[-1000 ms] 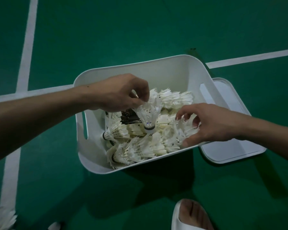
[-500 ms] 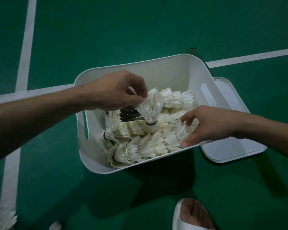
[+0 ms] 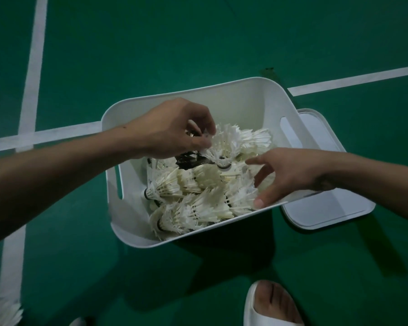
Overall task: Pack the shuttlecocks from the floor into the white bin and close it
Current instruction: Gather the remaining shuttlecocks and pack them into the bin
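Observation:
A white bin (image 3: 236, 97) stands on the green court floor, holding several white feather shuttlecocks (image 3: 193, 208) and one black one (image 3: 186, 160). My left hand (image 3: 172, 130) is over the bin's left half and pinches the feathers of a white shuttlecock (image 3: 224, 147) that hangs cork down above the pile. My right hand (image 3: 290, 172) reaches in over the bin's right rim, fingers spread and relaxed, touching the feathers there. The bin's white lid (image 3: 327, 208) lies flat on the floor against the bin's right side.
More white shuttlecocks (image 3: 3, 311) lie on the floor at the bottom left corner. My foot in a white slipper (image 3: 271, 307) stands below the bin. White court lines (image 3: 31, 67) cross on the left.
My left hand has shifted the pinched shuttlecock slightly up and back. My right hand has uncurled, its fingers now spread over the feathers at the right rim.

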A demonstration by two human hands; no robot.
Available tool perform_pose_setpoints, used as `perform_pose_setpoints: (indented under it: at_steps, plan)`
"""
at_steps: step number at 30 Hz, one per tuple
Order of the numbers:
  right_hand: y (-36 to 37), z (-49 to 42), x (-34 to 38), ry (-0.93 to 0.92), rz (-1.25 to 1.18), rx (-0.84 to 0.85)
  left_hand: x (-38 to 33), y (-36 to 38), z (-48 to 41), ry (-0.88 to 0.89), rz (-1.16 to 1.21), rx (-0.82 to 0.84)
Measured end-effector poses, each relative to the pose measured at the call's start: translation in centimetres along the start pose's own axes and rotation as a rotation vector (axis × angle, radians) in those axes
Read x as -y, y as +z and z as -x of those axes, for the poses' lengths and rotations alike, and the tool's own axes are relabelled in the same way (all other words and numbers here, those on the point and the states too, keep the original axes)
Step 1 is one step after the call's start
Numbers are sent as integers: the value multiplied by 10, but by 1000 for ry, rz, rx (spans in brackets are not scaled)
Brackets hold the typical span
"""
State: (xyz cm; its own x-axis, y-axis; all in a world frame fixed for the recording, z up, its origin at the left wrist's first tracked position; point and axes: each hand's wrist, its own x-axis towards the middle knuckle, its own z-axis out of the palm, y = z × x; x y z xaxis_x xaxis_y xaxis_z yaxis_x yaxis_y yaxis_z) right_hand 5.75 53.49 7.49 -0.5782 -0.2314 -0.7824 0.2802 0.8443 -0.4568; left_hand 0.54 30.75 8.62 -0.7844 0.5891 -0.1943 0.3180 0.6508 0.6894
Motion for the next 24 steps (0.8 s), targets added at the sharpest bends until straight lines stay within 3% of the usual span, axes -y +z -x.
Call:
perform_pose_setpoints:
  at_steps: [3,8,13,24]
  plan:
    - [-11,10,-1,4,-132,-4,-5,3,-4,24,-41,-8]
    - [-30,21,2,-206,-252,-287,-11,10,-12,44,-110,-42]
    - [-18,16,13,-365,-140,-410,-16,21,-18,63,-143,-41]
    - [-15,2,5,-318,18,-522,-11,25,-17,100,-91,110]
